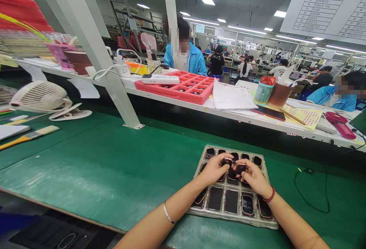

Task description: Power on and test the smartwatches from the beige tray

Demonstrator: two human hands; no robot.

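My left hand [219,169] pinches a smartwatch case [227,162] with a dark screen and a gold-toned rim. In my right hand [254,176] is a second smartwatch case [241,169] of the same look, gripped between thumb and fingers. Both are held close together above a clear plastic tray [207,215] on the bench. Several more watch cases lie in the tray's compartments, such as one watch case [247,204] in the front row. Two front compartments show only a flat black bottom [215,198]. My hands and forearms hide part of the tray.
Green matting [94,161] covers the bench. A white fan [40,96] and a brush [31,136] lie at left, a thin black cable [327,191] at right. The raised shelf holds a red foam tray [183,92], papers [233,95] and pen cups. A metal post [114,89] rises left of centre. Co-workers sit beyond.
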